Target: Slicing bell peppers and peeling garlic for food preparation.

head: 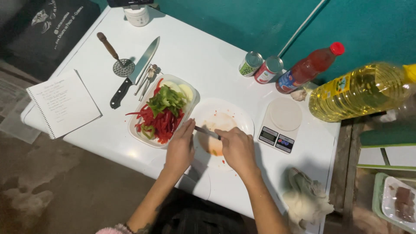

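Lower centre of frame, two bare forearms come up from the bottom edge. Right hand (237, 147) sits clenched around the handle of a small knife (207, 131), blade pointing left across a white plate (242, 118). Left hand (181, 147) lies flat-ish, fingers extended, fingertips at the knife tip and the near edge of the tray; it grips nothing that shows. The plate is smeared orange-red with small red bits on it, middle of the frame, just right of the tray. White tray (138, 135) to the left of the plate holds red pepper strips (161, 123), green pepper strips (166, 99) on top of them, and pale slices (185, 90) at its far end. Lower right, a crumpled cloth (305, 199) on the table corner. Right of the plate, a small kitchen scale (279, 125) with a round white top. Left side of the frame, a spiral notebook (63, 103) with handwriting lies at the table edge. Above the tray, a big chef knife (135, 71) with black handle, a masher (115, 55) with wooden handle, and a small metal tool (147, 78) beside the blade. Farther back, centre-right, two tin cans (261, 66) side by side, then a red sauce bottle (310, 67) and a large yellow oil bottle (362, 90) lying on their sides, a garlic bulb (299, 95) between them. Top of frame, a white jar (138, 16). All on a white table (203, 47) against a teal wall. Far lower right, a dish (401, 201) with brown pieces, off the table.
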